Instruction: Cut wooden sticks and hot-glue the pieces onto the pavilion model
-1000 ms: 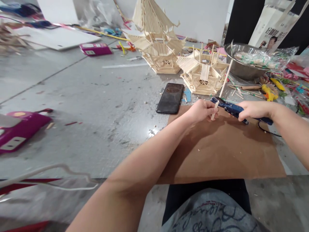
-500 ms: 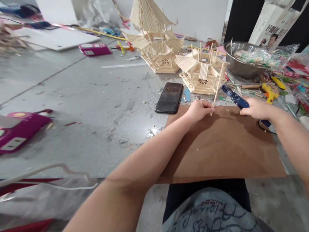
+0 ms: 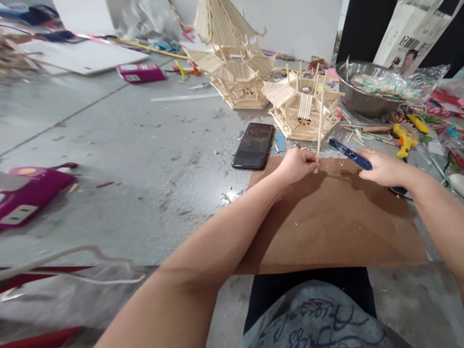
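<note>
My left hand [image 3: 297,164] pinches a thin pale wooden stick [image 3: 319,128] near its lower end, above the far edge of the brown sheet. The stick stands almost upright, its top in front of the smaller stick-built model [image 3: 305,108]. My right hand [image 3: 384,168] is closed around a long dark blue hand tool [image 3: 350,153], whose exact kind I cannot make out. The tool's tip points left towards the stick, with a gap between them. A dark part and a thin black loop show below that hand. Beneath both hands lies the brown sheet [image 3: 337,222].
A taller stick-built pagoda [image 3: 235,67] stands behind the phone [image 3: 253,146]. At the right are a steel bowl [image 3: 366,104] of wrapped sticks, a yellow glue gun [image 3: 405,139] and scattered scraps. Purple power strips [image 3: 141,72] lie at the left.
The stick has tipped from a rightward lean to nearly upright, its top moving left. In my right hand, the blue tool has turned slightly, its tip lower and further left.
</note>
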Tool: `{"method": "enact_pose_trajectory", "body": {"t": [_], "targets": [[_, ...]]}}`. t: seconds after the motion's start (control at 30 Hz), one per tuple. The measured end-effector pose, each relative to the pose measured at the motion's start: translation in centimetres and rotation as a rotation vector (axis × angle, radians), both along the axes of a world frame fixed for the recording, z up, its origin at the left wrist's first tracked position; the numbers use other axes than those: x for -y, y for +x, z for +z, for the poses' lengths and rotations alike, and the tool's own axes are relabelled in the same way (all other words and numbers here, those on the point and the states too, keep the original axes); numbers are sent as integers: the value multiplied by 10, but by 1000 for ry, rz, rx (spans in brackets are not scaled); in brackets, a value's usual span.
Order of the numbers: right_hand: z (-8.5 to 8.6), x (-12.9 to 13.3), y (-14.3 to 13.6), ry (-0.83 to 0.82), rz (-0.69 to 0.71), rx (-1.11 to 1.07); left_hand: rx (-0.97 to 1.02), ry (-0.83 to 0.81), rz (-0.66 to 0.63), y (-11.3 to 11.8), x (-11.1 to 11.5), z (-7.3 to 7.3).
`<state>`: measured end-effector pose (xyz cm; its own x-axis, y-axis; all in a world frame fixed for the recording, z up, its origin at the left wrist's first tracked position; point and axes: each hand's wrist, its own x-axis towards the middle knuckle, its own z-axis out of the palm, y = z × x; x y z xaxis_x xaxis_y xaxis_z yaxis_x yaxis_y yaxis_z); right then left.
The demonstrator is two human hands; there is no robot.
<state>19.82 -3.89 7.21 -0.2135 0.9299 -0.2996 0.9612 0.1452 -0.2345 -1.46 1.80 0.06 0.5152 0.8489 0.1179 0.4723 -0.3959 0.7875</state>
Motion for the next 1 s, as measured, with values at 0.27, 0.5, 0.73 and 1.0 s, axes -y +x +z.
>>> {"method": "enact_pose_trajectory", "body": {"t": [0.27, 0.5, 0.73, 1.0], "targets": [[-18, 7, -2, 161, 21, 197, -49, 76, -24, 3, 1, 0], [-30, 12, -14, 288, -28, 303, -74, 177, 95, 4, 4, 5], [-44, 6, -30, 397, -50, 250, -241, 258, 130, 6, 10, 10], [-54, 13, -37, 453, -55, 271, -347, 380, 152, 8, 13, 7]]}}
